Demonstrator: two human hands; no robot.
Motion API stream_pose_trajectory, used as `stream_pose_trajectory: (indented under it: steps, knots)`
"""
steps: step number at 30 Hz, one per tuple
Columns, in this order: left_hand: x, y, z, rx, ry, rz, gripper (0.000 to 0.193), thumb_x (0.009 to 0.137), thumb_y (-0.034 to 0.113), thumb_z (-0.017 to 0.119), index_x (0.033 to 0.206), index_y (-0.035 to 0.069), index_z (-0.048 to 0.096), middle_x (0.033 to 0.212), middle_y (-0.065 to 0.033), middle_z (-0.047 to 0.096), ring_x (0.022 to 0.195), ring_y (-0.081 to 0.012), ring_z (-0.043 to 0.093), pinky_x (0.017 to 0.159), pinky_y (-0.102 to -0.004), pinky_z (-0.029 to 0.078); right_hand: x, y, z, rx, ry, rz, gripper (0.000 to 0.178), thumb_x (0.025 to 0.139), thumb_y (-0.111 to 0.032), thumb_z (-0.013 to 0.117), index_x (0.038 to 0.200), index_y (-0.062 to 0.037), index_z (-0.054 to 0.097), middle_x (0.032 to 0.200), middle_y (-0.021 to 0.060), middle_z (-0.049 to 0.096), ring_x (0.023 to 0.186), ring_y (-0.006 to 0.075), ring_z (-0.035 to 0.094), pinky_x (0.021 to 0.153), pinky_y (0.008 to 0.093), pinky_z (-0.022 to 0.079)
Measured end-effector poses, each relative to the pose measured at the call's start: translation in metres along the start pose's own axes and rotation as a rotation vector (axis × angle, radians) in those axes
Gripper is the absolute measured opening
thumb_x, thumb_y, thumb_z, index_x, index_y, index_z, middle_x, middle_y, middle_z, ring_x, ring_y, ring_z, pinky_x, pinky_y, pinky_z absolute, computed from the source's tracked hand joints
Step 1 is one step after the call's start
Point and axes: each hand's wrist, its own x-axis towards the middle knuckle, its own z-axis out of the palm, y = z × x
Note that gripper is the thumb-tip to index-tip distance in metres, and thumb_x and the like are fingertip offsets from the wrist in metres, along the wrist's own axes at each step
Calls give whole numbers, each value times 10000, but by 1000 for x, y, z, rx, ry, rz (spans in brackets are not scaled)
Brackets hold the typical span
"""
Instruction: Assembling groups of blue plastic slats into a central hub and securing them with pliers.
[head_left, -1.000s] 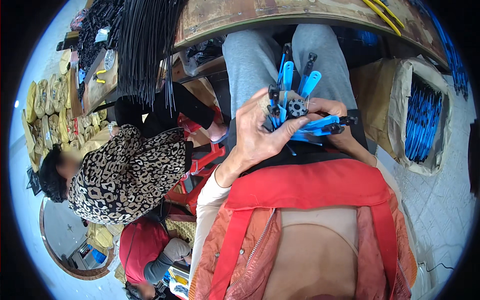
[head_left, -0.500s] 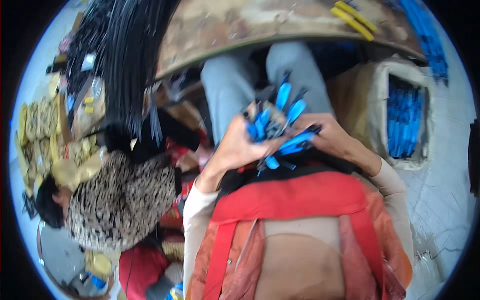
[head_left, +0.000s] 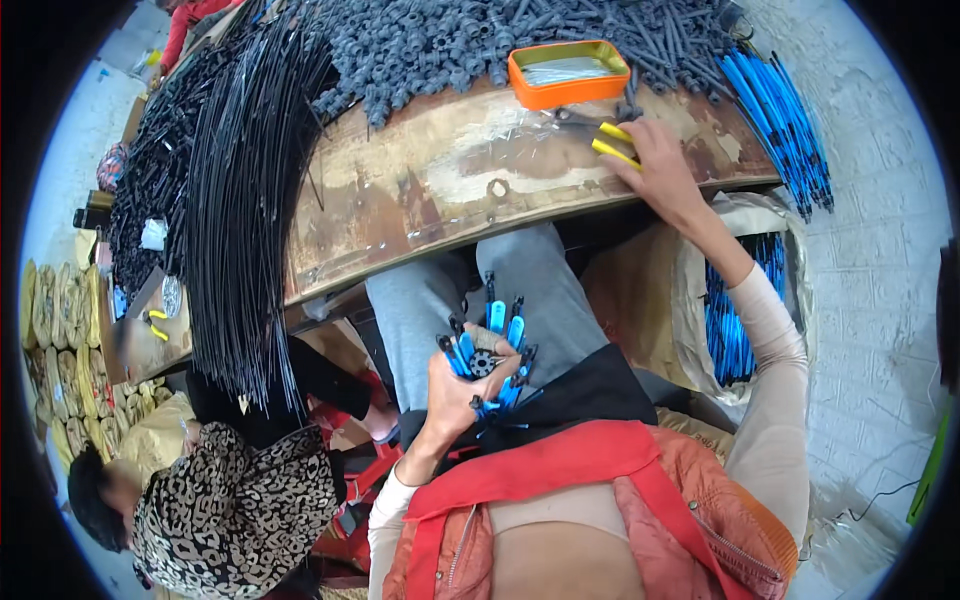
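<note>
Over my lap, my left hand is closed around a bundle of blue strips with black ends. The strips fan out around a dark round hub with holes in its face. Some of their lower parts are hidden by my fingers. On the table, my right hand has its fingers around the yellow handles of pliers. The dark metal head of the pliers points left on the wood, and part of the handles is covered by my hand.
A heap of grey plastic fittings covers the back of the wooden table, near an orange tin of thin pins. Black rods hang over its left side. Blue strips lie right, above a sack. A person sits left.
My right hand has left the bundle and reached forward onto the table, onto the pliers. My left hand still holds the bundle. The view has tipped up, showing more of the table.
</note>
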Motion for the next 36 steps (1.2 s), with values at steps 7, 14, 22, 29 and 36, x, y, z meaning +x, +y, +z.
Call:
stream_pose_trajectory:
  steps: [7,14,22,29,36]
  knots:
    - [-21,-8,-19,-169,3,-19,163,786,42,767,926,-4,697,852,-36,676,754,-96,620,667,-242,485,-41,-70,-57,1130,-338,213,338,1009,-227,428,1236,11,505,871,61,599,811,100,560,716,219,413]
    - [-62,5,-13,-144,51,-66,338,721,82,838,1017,-2,696,894,-55,683,795,-113,626,695,-258,490,-108,-173,-82,873,-699,-224,293,910,-79,569,1180,34,576,1052,181,639,885,327,636,786,382,495]
    - [-75,1,-12,35,-109,141,333,721,99,854,1007,35,696,917,-40,641,860,-115,610,747,-267,484,-122,-187,-82,877,-806,-278,485,779,37,555,1262,-4,537,1066,205,600,977,408,588,850,445,466]
    - [-69,-1,-10,-81,-165,188,287,731,62,841,977,27,697,908,-24,649,838,-100,616,735,-247,490,-126,-198,-85,637,-626,-340,462,735,88,545,1183,-25,551,1051,192,583,965,407,590,801,440,481]
    - [-66,1,-8,-115,-137,136,355,710,68,857,1025,35,696,922,-13,638,821,-86,586,718,-237,473,-123,-184,-91,573,-599,-380,368,778,-44,688,1125,-55,565,989,169,623,860,402,619,743,439,492]
